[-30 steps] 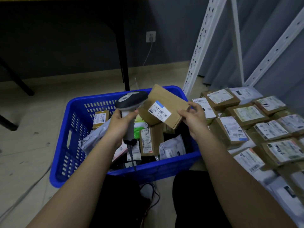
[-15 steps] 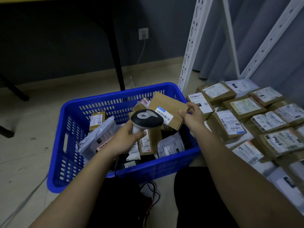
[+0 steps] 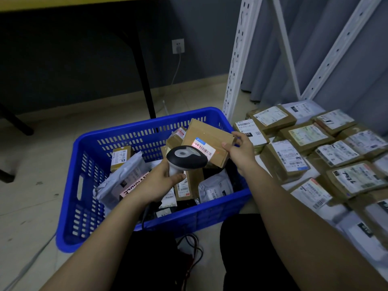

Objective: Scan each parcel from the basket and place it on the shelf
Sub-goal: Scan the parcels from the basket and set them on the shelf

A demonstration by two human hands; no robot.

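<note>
Change since the earlier frames: scanner (image 3: 185, 157) brought down from beside the box to just in front of its label; red scan light now lies across the barcode.

Item 1. Cardboard parcel (image 3: 210, 137), flat brown box, held tilted above the far right corner of the blue basket (image 3: 69, 206). White barcode label (image 3: 204, 147) faces the scanner. Not yet on the shelf.

Item 2. Right hand (image 3: 241, 152), fingers and thumb pinching the parcel's right end, over the basket's right rim.

Item 3. Left hand (image 3: 161, 181), wrapped round the scanner handle, above the middle of the basket. Scanner head overlaps the near edge of the label.

Item 4. Basket contents: several more parcels, brown boxes and grey poly bags (image 3: 121, 179), lying loose below the hands.

Item 5. Shelf (image 3: 298, 183), just right of the basket, already carrying rows of labelled brown parcels (image 3: 283, 160).

Risks, as judged:
- Misread. The scanner sits very close to the label and partly covers it; the beam may catch only part of the code.
- Wrong code read. Labels of other parcels lie face-up in the basket directly below; a stray beam could register one of them.
- Drop. The parcel hangs from a one-ended pinch; a slip would send it back into the basket.
- Crowding. The shelf next to the basket looks nearly full, so setting this box down may shove a neighbour.
- The scanner cable (image 3: 144, 217) trails over the basket's near rim and could snag.
</note>
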